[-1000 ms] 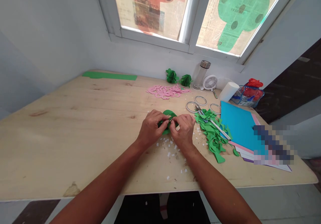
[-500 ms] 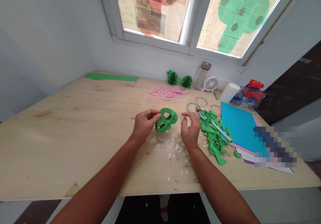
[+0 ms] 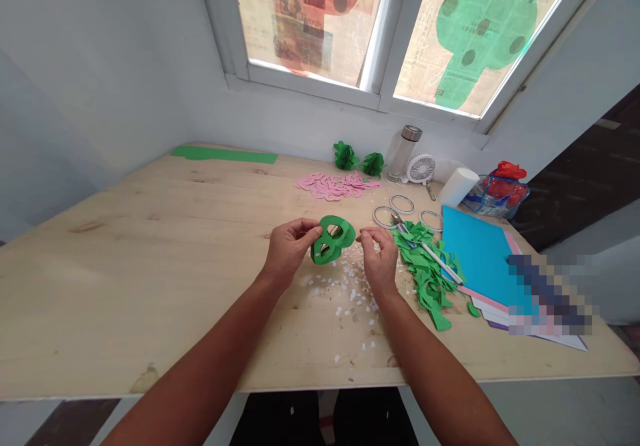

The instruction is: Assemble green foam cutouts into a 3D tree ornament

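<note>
Between the thumb and fingers of my left hand [image 3: 287, 249] is a green paper cutout [image 3: 332, 241], layered and rounded, with openings cut through it. It is held above the table, tilted. My right hand [image 3: 381, 259] is just right of the cutout, apart from its edge, thumb and forefinger pinched together; anything between them is too small to make out. Small white paper bits [image 3: 353, 295] are strewn on the table below both hands. Beside my right hand lies a heap of green paper scraps [image 3: 427, 276], with a white stick [image 3: 443, 261] across it.
Several pink paper cutouts [image 3: 337, 186] lie farther back, before two green paper ornaments [image 3: 345, 156]. A glass bottle [image 3: 403, 153], a small white fan [image 3: 421, 167], a white roll [image 3: 459, 187] and a clear container [image 3: 495, 196] stand behind. Tape rings [image 3: 402, 204] and blue paper [image 3: 477, 246] lie right.
My right hand's thumb and forefinger have drawn together and moved slightly left, nearer the cutout. My left hand still holds the cutout in nearly the same place.
</note>
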Tool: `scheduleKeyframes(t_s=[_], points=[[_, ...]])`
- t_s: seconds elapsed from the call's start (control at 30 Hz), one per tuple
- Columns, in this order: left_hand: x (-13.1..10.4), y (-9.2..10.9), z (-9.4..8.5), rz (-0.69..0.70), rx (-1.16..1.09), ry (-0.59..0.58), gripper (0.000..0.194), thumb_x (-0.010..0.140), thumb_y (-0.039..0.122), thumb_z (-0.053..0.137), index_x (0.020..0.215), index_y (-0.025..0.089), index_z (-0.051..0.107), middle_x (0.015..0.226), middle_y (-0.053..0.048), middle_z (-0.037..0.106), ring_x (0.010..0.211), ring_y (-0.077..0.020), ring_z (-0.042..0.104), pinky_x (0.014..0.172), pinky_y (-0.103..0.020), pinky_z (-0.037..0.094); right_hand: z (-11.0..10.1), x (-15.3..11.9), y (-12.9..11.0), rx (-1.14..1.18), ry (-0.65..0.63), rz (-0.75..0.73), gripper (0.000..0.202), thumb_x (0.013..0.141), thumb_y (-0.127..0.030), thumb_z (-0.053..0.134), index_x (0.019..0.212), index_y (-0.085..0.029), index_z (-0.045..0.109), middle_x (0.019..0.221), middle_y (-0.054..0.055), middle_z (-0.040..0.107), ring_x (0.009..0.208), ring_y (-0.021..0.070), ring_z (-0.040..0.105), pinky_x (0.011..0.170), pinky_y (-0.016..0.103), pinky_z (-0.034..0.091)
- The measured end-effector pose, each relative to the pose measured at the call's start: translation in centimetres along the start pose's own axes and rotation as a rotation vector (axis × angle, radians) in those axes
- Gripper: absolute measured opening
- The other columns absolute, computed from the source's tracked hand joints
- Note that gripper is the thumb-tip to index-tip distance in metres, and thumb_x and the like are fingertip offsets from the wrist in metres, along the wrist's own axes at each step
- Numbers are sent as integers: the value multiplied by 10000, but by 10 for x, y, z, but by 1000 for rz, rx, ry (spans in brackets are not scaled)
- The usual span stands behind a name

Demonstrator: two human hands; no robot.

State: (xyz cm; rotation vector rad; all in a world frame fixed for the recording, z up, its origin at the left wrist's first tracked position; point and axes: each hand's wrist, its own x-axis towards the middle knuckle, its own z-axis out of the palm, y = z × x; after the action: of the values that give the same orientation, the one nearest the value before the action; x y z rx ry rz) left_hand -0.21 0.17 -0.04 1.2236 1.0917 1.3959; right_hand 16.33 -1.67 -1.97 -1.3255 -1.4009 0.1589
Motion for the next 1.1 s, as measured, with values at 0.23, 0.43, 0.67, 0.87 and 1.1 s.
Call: scheduleKeyframes(t_s=[0.23,0.43,0.67,0.87,1.1], points=[[-1,1,0,3,1,5,214,635,344,720,725,151,700,724,-33,714,652,-174,642,633,-282,514,0,-1,0,-10,41,27,119,783,-196,517,788,-198,636,825,40,667,855,209,572,820,354,414],[-1,1,1,10,-3,-6,217,639,345,722,739,154,705,736,-31,716,662,-173,640,633,-274,509,-2,-2,-7,-5,2,-83,168,814,-235,539,950,-194,629,944,67,668,942,217,573,873,379,426],[0,-3,1,42,31,-73,228,644,363,723,731,153,705,744,-37,712,662,-171,631,618,-267,493,2,-8,-15,1,-92,-177,359,781,-178,539,1139,-204,551,1085,86,631,1023,220,561,911,396,445],[-3,-5,3,90,119,-142,203,664,355,699,722,161,706,708,-28,696,665,-169,615,615,-267,488,3,-10,-17,-4,-112,-188,325,801,-197,530,1125,-198,559,1075,84,633,1005,220,558,891,381,449],[-5,-2,4,104,148,-247,204,695,347,667,742,155,715,728,-40,695,691,-172,606,639,-272,489,3,-9,-15,-24,-125,-145,294,818,-246,546,1108,-211,573,1080,76,632,1013,231,548,898,398,430]])
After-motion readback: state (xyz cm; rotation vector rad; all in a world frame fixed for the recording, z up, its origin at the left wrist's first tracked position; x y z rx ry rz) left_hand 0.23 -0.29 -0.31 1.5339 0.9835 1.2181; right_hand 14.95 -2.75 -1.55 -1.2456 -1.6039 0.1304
